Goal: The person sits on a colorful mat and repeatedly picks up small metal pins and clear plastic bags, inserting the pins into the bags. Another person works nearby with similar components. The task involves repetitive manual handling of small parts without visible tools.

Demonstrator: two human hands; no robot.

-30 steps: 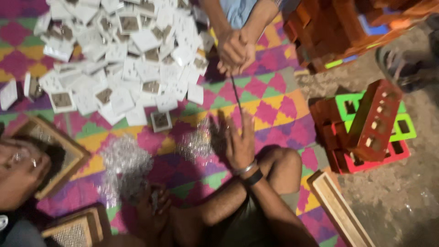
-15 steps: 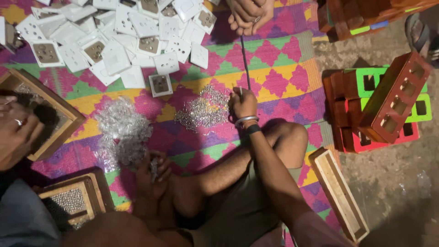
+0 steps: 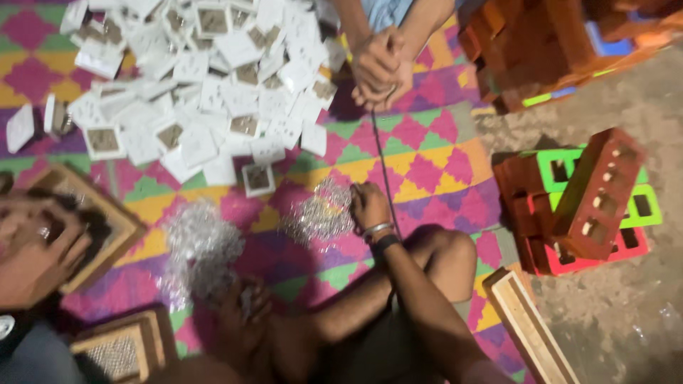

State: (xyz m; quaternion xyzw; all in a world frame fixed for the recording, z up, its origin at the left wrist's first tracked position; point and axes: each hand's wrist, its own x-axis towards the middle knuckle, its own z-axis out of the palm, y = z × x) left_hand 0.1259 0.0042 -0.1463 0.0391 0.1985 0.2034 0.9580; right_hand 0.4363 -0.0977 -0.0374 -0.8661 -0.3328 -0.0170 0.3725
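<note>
My right hand (image 3: 368, 206), with bands on its wrist, rests on the patterned mat (image 3: 427, 160). Its fingers are curled into the edge of a small heap of shiny silver pieces (image 3: 318, 215). A thin dark thread (image 3: 383, 167) runs along the mat from just right of this hand up to another person's clasped hands (image 3: 380, 65). My left hand (image 3: 32, 249), with a ring on it, is large and blurred at the left edge, over a wooden frame (image 3: 107, 213). Whether it holds anything is unclear. My bent leg (image 3: 441, 252) lies under my right arm.
A bigger heap of shiny pieces (image 3: 203, 249) lies left of the small one. Several white cards (image 3: 213, 85) cover the mat's far side. Red bricks (image 3: 594, 192) on green and red crates stand to the right on bare ground. A wooden tray (image 3: 530, 327) and a second frame (image 3: 121, 348) lie near me.
The view has swung about. My right hand has come down from the thread to the edge of the small shiny heap. The other person's hands stay clasped on the thread.
</note>
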